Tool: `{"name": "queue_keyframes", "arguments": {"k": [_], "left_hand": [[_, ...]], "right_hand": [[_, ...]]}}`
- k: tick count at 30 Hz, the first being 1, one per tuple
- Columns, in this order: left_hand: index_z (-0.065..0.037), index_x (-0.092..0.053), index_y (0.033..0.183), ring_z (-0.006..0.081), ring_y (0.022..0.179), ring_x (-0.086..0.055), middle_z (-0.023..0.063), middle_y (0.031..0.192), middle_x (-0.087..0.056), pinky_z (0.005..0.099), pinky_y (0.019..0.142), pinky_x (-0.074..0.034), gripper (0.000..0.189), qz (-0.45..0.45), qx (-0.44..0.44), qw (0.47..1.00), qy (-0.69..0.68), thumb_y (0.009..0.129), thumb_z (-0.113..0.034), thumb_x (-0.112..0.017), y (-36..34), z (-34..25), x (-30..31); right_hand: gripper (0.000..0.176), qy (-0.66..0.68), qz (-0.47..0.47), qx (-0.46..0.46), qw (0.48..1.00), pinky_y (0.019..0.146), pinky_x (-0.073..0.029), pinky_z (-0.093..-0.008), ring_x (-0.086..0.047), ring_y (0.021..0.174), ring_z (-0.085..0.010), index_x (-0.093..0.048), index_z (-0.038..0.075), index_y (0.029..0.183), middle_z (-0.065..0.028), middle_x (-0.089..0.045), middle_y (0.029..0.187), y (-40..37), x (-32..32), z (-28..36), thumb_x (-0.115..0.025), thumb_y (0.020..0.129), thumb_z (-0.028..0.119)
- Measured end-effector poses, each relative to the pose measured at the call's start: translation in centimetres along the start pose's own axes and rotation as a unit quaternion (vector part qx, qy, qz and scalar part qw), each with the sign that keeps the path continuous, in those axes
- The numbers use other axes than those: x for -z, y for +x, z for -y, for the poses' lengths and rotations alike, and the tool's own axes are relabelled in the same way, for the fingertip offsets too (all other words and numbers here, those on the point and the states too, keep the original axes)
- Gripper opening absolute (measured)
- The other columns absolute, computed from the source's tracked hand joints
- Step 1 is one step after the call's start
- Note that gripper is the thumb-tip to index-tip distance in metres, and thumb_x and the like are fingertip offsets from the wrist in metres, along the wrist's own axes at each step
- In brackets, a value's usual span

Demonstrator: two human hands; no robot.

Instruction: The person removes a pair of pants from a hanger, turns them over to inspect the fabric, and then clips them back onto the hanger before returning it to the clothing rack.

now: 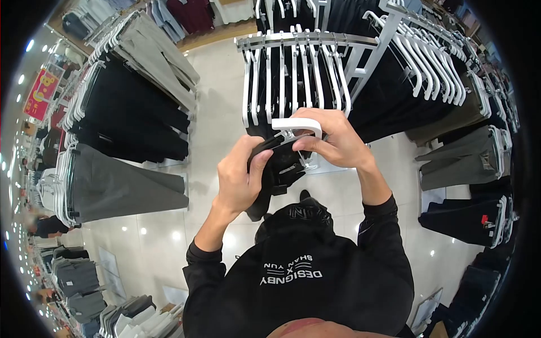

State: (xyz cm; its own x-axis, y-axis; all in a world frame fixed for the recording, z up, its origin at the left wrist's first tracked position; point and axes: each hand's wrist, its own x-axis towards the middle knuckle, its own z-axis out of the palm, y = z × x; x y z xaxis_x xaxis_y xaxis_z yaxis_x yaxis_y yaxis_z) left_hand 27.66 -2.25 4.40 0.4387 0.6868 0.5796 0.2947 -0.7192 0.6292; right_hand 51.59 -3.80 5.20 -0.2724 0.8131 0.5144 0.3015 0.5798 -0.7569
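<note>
Black garment [276, 174] is held up at chest height between both hands, over a pale glossy shop floor [220, 129]. Racks stand on every side. The widest, a rail of dark trousers [298, 73] on white hangers, is straight ahead. A fan of grey trousers [124, 186] hangs to the left, and more dark and grey pairs line the right edge.

The garment is bunched and folded rather than hanging flat, with its lower part drooping towards the person's black sweatshirt. Across its top lies a white hanger [296, 125], well apart from the rail.

The left hand [239, 180] has a closed grip around the bunched cloth, thumb on top. The right hand [335, 141] is closed on the hanger's bar, fingers curled over it.

A metal clip [288, 168] shows against the cloth below the bar; whether it bites the fabric cannot be told. Judging by this, the garment and hanger are brought together but not settled, and neither is on a rail yet.
</note>
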Motion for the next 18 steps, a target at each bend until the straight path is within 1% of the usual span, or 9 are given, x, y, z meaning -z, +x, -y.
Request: {"name": "queue_keyframes", "arguments": {"k": [1,4,5,7,8,9,10,13,18], "left_hand": [[0.001,-0.061,0.104,0.0275,0.062,-0.059,0.0128,0.081,-0.061,0.0328,0.058,-0.047,0.013,0.001,0.011,1.0,0.007,0.1,-0.008,-0.068,-0.1,0.0,0.1],[0.001,-0.058,0.108,0.0266,0.062,-0.059,0.0123,0.082,-0.062,0.0324,0.059,-0.047,0.016,-0.014,0.048,0.999,-0.012,0.102,-0.011,-0.067,-0.7,0.1,0.4],[0.001,-0.058,0.109,0.0262,0.062,-0.058,0.0122,0.082,-0.062,0.0324,0.059,-0.047,0.016,-0.018,0.042,0.999,-0.009,0.103,-0.012,-0.066,-0.9,0.2,0.3],[0.001,-0.056,0.112,0.0252,0.061,-0.058,0.0119,0.082,-0.063,0.0323,0.059,-0.046,0.018,-0.028,0.031,0.999,-0.004,0.105,-0.014,-0.063,-1.1,0.5,-0.1],[0.001,-0.056,0.111,0.0243,0.061,-0.057,0.0118,0.081,-0.063,0.0322,0.059,-0.046,0.018,-0.032,0.044,0.999,-0.004,0.106,-0.015,-0.062,-1.2,0.4,-0.1],[0.001,-0.056,0.111,0.0234,0.061,-0.057,0.0116,0.081,-0.063,0.032,0.059,-0.046,0.018,-0.037,0.056,0.998,-0.003,0.106,-0.016,-0.061,-1.4,0.4,-0.2],[0.001,-0.056,0.111,0.0225,0.06,-0.056,0.0115,0.08,-0.063,0.0318,0.059,-0.046,0.018,-0.042,0.068,0.997,-0.003,0.107,-0.016,-0.059,-1.4,0.3,-0.3],[0.001,-0.055,0.11,0.0176,0.06,-0.054,0.0098,0.077,-0.062,0.0301,0.057,-0.044,0.02,-0.069,0.046,0.996,-0.015,0.109,-0.018,-0.056,-1.3,0.0,-0.6],[0.001,-0.053,0.109,0.0127,0.059,-0.052,0.0069,0.075,-0.06,0.0278,0.056,-0.042,0.018,-0.083,0.037,0.996,-0.018,0.11,-0.017,-0.054,-1.1,-0.2,-0.9]], "right_hand": [[0.023,-0.008,-0.002,0.018,1.0,0.058,-0.045,-0.0325,-0.062,0.064,-0.0211,-0.072,-0.001,0.098,-0.0085,-0.067,0.076,0.3,0.0,0.1,-0.081,0.09,0.019],[0.021,-0.008,0.014,0.014,1.0,0.055,-0.043,-0.0306,-0.061,0.059,-0.0182,-0.073,0.001,0.093,-0.0058,-0.067,0.071,1.3,-0.1,0.7,-0.08,0.09,0.02],[0.021,0.0,0.001,0.028,1.0,0.051,-0.041,-0.0293,-0.06,0.054,-0.0159,-0.074,0.002,0.091,-0.004,-0.066,0.066,1.5,-0.4,0.7,-0.08,0.091,0.021],[0.02,-0.02,0.036,0.011,0.999,0.055,-0.045,-0.0297,-0.064,0.06,-0.0167,-0.074,-0.002,0.092,-0.0058,-0.069,0.071,1.8,0.4,1.3,-0.081,0.089,0.016],[0.019,-0.03,0.054,0.002,0.998,0.057,-0.047,-0.0299,-0.067,0.063,-0.0171,-0.074,-0.003,0.093,-0.0066,-0.07,0.074,1.9,0.6,1.5,-0.081,0.088,0.014],[0.019,-0.036,0.047,0.015,0.998,0.054,-0.046,-0.0297,-0.066,0.061,-0.0176,-0.074,-0.003,0.089,-0.007,-0.07,0.074,2.0,0.6,1.3,-0.081,0.088,0.015],[0.019,-0.034,0.049,0.014,0.998,0.054,-0.046,-0.0295,-0.065,0.059,-0.0172,-0.074,-0.002,0.089,-0.0068,-0.07,0.073,2.1,0.5,1.4,-0.081,0.088,0.015],[0.02,-0.028,0.06,0.014,0.998,0.052,-0.044,-0.0291,-0.064,0.056,-0.0159,-0.075,-0.002,0.09,-0.0061,-0.069,0.071,2.5,0.6,1.8,-0.081,0.09,0.017],[0.023,-0.022,0.077,0.01,0.997,0.05,-0.043,-0.0281,-0.062,0.054,-0.0137,-0.075,-0.001,0.09,-0.0042,-0.067,0.066,3.1,1.0,2.4,-0.079,0.092,0.021]]}}
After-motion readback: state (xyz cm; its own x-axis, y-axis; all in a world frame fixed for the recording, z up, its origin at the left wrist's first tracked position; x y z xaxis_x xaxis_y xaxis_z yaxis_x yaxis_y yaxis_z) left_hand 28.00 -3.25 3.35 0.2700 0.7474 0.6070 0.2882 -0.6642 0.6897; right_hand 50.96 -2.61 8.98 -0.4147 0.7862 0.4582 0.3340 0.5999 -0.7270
